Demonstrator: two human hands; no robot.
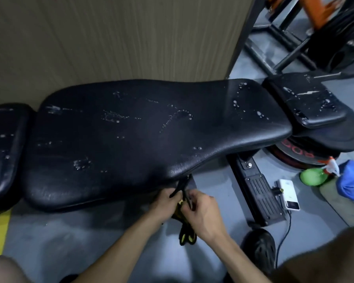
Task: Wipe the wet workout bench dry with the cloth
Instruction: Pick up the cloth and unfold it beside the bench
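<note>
A workout bench (151, 135) is lying before the wall (110, 37), with what may be a power bank (288, 194) sitting on the floor (70, 231) to its right.

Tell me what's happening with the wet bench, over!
Left hand and right hand: both grip a black-and-yellow fabric item below the bench edge. Black padded workout bench: droplets all over, unwiped. Nothing blocking it.

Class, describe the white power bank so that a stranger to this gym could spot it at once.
Start at the long black bench and go to its right end, then down to the grey floor. Beside the black ribbed foot plate lies the power bank, with a black cable plugged in. It is the only small white box there.
</note>
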